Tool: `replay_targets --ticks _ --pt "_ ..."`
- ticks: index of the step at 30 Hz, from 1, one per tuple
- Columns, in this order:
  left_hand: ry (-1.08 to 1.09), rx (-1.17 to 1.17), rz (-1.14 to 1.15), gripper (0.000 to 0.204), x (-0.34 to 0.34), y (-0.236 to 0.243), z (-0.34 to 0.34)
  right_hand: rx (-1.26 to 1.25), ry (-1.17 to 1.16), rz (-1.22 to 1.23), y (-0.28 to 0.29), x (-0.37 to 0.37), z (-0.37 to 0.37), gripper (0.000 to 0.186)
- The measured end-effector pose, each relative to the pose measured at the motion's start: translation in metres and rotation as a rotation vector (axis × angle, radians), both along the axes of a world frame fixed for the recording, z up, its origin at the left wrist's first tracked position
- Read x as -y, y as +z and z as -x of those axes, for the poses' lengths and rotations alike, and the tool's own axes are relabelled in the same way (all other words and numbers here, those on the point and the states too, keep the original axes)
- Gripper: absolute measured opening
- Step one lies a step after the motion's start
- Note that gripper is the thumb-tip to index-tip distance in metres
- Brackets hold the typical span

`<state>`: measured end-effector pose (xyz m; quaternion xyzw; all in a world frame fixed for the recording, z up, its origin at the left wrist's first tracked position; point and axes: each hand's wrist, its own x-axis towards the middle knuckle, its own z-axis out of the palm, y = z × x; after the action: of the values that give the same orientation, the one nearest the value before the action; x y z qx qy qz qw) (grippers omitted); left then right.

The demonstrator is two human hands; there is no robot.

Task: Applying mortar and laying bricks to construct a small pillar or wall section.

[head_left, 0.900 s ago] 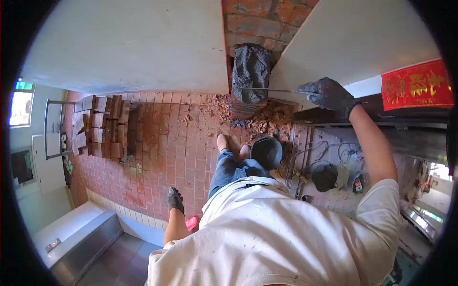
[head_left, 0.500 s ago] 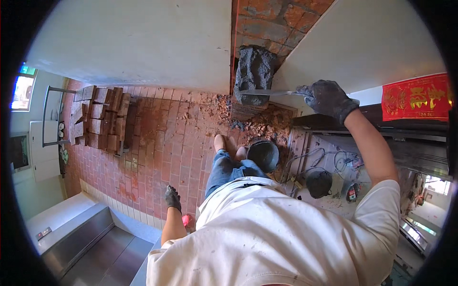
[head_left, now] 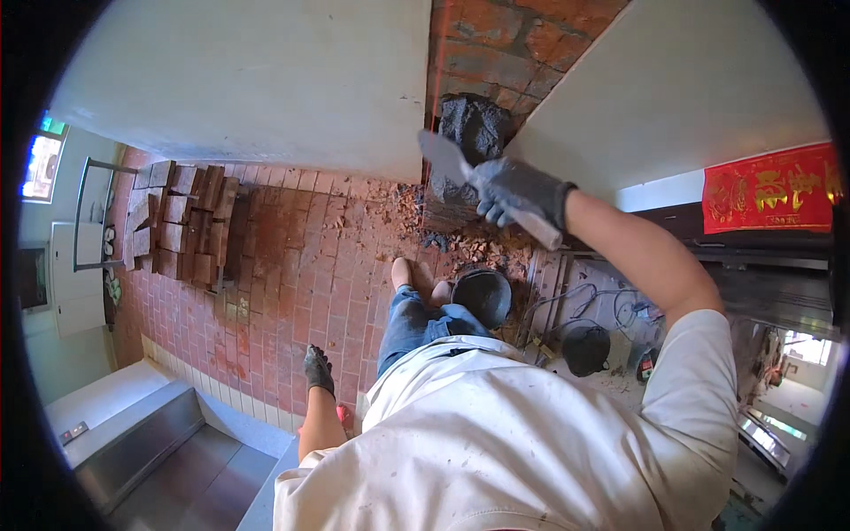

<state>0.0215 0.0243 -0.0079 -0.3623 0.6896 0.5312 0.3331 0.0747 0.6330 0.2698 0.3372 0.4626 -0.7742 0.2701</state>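
Observation:
Wearing a dark work glove, my right hand grips a mason's trowel by its handle, which sticks out below the palm. Its grey blade points up and left, over the edge of the wet grey mortar. This mortar lies in a thick, lumpy layer on a brick stack in the gap between two pale walls. My left hand, also gloved, hangs low at my side with its fingers loosely apart and nothing in it. A red string line runs beside the mortar along the left wall's end.
A black bucket stands by my feet, near brick rubble. Another dark bucket and cables lie to the right. Stacked bricks sit on a trolley at the left. A red banner hangs at the right.
My right hand has moved left and down, turning the trowel so its blade has come off the mortar's lower part and points up-left. My left hand stays nearly still.

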Motion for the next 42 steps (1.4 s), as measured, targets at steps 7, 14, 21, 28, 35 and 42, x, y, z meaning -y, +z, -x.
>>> replay_targets --ticks 7,14,21,28,35,42 --pt "0.055 0.026 0.088 0.062 0.028 0.001 -0.030 -0.024 -0.077 -0.420 0.057 -0.036 -0.013 0.026" --pt "0.070 0.083 0.097 0.067 0.047 -0.001 -0.041 -0.252 0.506 -1.140 0.076 -0.032 -0.066 0.050" --pt "0.018 -0.022 0.104 0.061 0.028 0.017 -0.008 -0.461 0.762 -1.632 0.023 -0.069 -0.046 0.043" --pt "-0.118 -0.345 0.077 0.038 0.051 0.020 -0.006 -0.298 0.137 -1.154 0.067 -0.005 -0.093 0.055" --pt "0.036 -0.282 0.140 0.023 0.029 0.064 0.041 -0.288 -0.279 -1.003 0.029 0.029 -0.099 0.057" --pt "-0.190 -0.267 0.287 0.014 0.136 0.011 0.083 -0.065 -0.916 -0.731 -0.068 0.074 -0.143 0.020"
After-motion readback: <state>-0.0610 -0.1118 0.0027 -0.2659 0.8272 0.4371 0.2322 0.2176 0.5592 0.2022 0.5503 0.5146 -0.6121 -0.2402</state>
